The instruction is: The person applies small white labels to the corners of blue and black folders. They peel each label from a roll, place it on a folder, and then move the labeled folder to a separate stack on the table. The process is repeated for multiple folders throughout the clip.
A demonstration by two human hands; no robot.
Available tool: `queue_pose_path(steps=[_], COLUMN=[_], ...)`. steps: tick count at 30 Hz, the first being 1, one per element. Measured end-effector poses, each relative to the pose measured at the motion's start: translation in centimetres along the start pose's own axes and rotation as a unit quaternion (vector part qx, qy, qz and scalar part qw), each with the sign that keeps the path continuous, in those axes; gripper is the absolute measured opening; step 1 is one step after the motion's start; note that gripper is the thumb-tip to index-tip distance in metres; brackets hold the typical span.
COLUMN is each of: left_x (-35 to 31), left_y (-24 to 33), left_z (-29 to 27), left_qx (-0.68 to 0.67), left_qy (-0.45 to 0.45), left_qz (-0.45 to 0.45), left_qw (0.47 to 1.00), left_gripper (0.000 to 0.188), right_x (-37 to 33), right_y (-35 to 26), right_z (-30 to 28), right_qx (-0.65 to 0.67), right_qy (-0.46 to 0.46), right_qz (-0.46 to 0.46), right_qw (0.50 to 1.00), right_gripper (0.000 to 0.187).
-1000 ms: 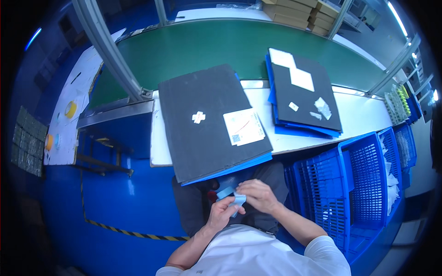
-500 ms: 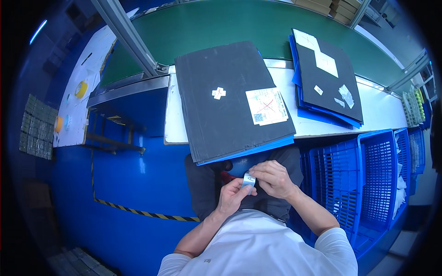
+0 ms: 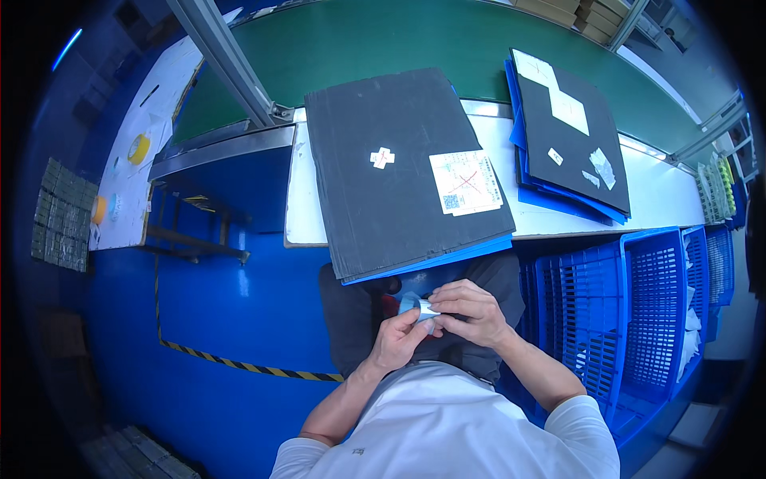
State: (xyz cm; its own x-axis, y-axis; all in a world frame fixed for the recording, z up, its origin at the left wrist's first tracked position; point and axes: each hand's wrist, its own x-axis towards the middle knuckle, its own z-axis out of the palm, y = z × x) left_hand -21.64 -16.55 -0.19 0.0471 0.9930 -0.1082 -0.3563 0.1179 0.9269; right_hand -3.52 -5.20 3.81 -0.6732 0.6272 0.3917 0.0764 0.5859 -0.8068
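Above my lap, both hands are on a small light-blue and white roll [image 3: 408,303], which looks like a roll of stickers. My left hand [image 3: 395,341] grips its near side, with the thumb along the edge. My right hand [image 3: 472,314] has its fingertips closed on the roll's right side, at a white strip. Just beyond the hands, a stack of black and blue sheets [image 3: 375,207] overhangs the front of the white table [image 3: 303,215]. A paper label with a red cross [image 3: 465,184] is stuck on its top sheet.
A second, smaller stack of sheets [image 3: 550,128] lies to the right. Blue plastic baskets [image 3: 586,319] stand at my right side. A green conveyor belt [image 3: 351,40] runs behind the table. On the left are a metal post [image 3: 223,64] and yellow tape [image 3: 139,149] on a side table.
The roll has turned between my hands: its lettered white face is out of sight and a light-blue rounded side shows. My right hand has shifted slightly, while my left stays nearly in place.
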Motion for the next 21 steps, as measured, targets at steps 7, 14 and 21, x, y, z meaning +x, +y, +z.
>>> queue_pose_path(steps=[7, 14, 21], left_x=[0.1, -0.5, -1.0], left_y=[1.9, 0.0, -1.7], left_z=[-0.3, -0.9, -0.8], left_qx=[0.112, 0.037, 0.027], left_qy=[-0.016, -0.006, -0.013], left_qz=[0.022, -0.022, -0.054], left_qw=[0.993, 0.999, 0.998], left_gripper=[0.018, 0.019, 0.019], right_x=[0.0, 5.0, 16.4], right_y=[-0.3, -2.6, -2.5], right_z=[0.5, -0.6, -0.1], right_qx=[-0.001, 0.029, -0.262], right_qy=[0.015, 0.071, 0.059], right_qz=[-0.012, -0.031, -0.22], right_qw=[1.0, 0.997, 0.938], right_gripper=[0.017, 0.013, 0.017])
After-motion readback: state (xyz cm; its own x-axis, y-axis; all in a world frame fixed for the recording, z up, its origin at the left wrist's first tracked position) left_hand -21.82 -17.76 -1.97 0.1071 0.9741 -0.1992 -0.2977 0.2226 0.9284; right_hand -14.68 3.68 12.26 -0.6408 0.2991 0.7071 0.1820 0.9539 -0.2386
